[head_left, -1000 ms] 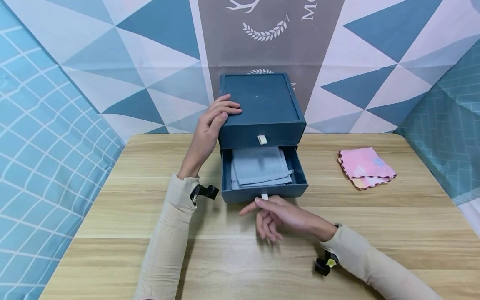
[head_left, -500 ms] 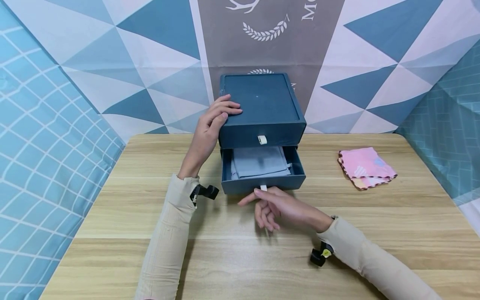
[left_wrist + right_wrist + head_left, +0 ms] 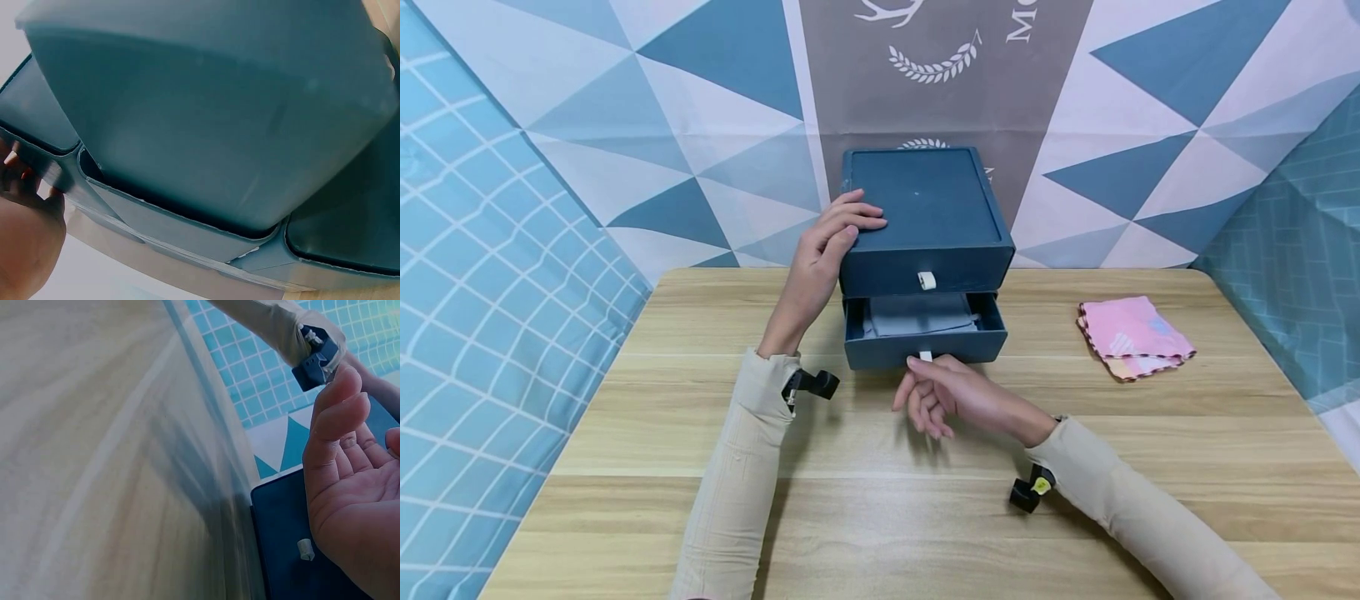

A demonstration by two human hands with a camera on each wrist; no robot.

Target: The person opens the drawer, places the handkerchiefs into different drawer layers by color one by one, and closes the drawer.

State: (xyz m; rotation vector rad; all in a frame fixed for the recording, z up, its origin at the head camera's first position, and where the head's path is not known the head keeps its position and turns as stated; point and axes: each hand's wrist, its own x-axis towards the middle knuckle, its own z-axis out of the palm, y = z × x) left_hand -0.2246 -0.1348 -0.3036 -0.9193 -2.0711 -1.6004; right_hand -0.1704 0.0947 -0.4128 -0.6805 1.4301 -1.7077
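Observation:
A dark blue two-drawer storage box point(image 3: 917, 200) stands at the back of the table in the head view. Its upper drawer is closed; the lower drawer point(image 3: 880, 352) is partly pulled out, with folded grey-blue cloths point(image 3: 917, 315) inside. My left hand point(image 3: 820, 250) rests on the box's left top edge, fingers stretched over the lid, and steadies nothing else. At the lower drawer's front, near its white pull tab point(image 3: 926, 356), my right hand point(image 3: 958, 396) touches with the thumb side, its other fingers loosely bent below. The right wrist view shows the palm point(image 3: 362, 494) holding nothing.
A folded pink cloth point(image 3: 1135, 333) with a dark scalloped edge lies right of the box on the wooden table point(image 3: 887, 517). A patterned backdrop point(image 3: 730, 108) rises directly behind the box.
The lower drawer has slid inward, covering more of the cloths. My right hand has moved forward with its front, and its index finger has bent downward. My left hand stays in place.

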